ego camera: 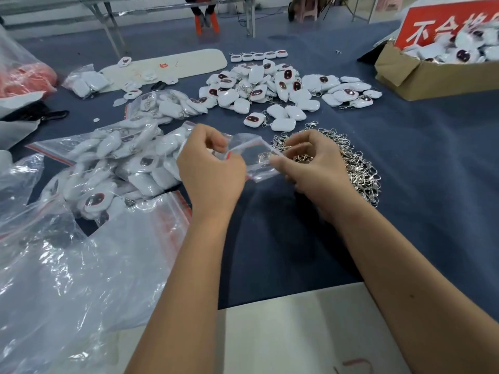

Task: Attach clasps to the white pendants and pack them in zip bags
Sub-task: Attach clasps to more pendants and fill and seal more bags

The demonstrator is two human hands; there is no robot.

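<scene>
Both my forearms reach up from six o'clock over the dark blue table (405,157), and between my hands hangs a small clear zip bag (249,155). My left hand (209,168) pinches its left end with curled fingers and thumb; my right hand (314,163) is curled on its right end. Something metallic glints at my right fingertips, but I cannot tell whether it is a clasp or sits inside the bag.

What matters next is how the bag lies: its long axis runs from nine to three o'clock between my two grips, with the red zip line toward the edge nearest me, as far as I can judge.

White pendants (270,85) with clasps on lie heaped at twelve o'clock, beyond the bag and well apart from it. Loose silver clasps (359,168) are piled at three o'clock, directly under and beside my right hand, so that hand is nearer them. Filled bags (121,157) lie at nine to ten o'clock, close to my left hand.
</scene>
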